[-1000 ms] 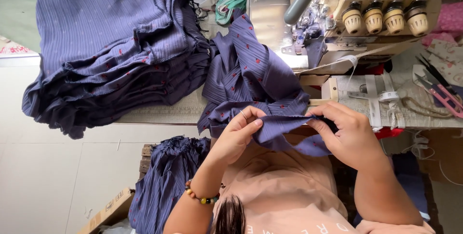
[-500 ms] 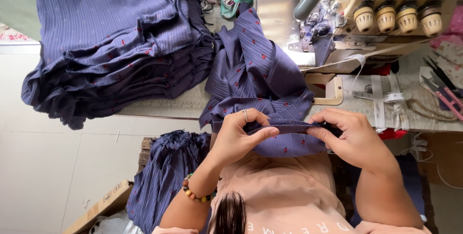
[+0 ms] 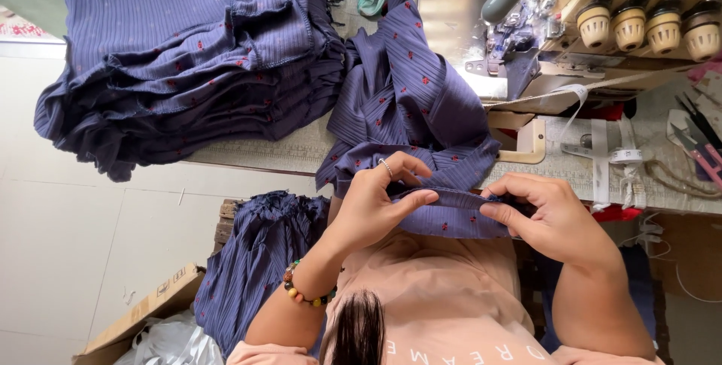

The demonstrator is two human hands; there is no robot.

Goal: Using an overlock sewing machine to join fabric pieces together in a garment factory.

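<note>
Fabric first, head view, the only one: I've got a folded navy strip [image 3: 451, 211] with small red dots pinched between both hands, just off the near edge of the desk [image 3: 256, 156], above my lap. Left hand [image 3: 372, 199] w/ ring and bead bracelet [image 3: 304, 293]: thumb and forefinger pressed together on the strip's left end, other fingers [image 3: 410, 163] curled over the top. Right hand [image 3: 553, 218]: fingers closed on the right end, thumb on top, pinching the fold flat. Strip runs level between the two grips, fairly taut.

The strip belongs to a garment piece [image 3: 410, 101] that rises away from my fingers toward the sewing machine [image 3: 624, 26], which sits beyond my right hand. Beyond my left hand, well apart, is a stack of same-cloth pieces [image 3: 188, 56]. Below my left wrist, more of the cloth hangs in a heap [image 3: 256, 260], next to a cardboard box [image 3: 143, 312]. Scissors [image 3: 699, 143] lie far to the right.

To do this well, I reckon: keep both edges matched along the fold, even tension btwn grips, no twist, crease firm w/ thumbs.
</note>
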